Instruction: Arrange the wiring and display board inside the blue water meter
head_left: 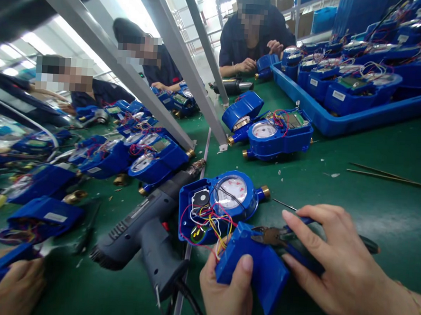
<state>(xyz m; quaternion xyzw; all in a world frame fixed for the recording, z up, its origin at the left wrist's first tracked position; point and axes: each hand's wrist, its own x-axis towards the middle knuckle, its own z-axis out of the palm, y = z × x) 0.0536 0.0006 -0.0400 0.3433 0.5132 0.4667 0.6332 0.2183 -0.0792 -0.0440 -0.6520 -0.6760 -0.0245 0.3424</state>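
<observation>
My left hand [228, 291] is closed on a blue plastic cover [248, 264] with a flap hanging from it, thumb on the near face. In my right hand [332, 260] is a pair of cutting pliers [273, 236], their jaws at the cover's upper edge. Whether the jaws bite into the plastic I cannot tell. A screwdriver-like tool [369, 244] with a dark handle also lies in or under the right hand. Just behind the cover lies an opened blue water meter [234, 192]. Red, yellow and white wires [215, 219] run from its housing towards the cover.
A heat gun [146, 220] lies left of the meter. Metal posts [188, 61] rise from the bench. Tweezers [388, 174] lie at right, and a blue tray [336, 122] of meters stands behind. Further meters [279, 138] sit nearby. A co-worker's hands [21, 279] hold a blue part at lower left.
</observation>
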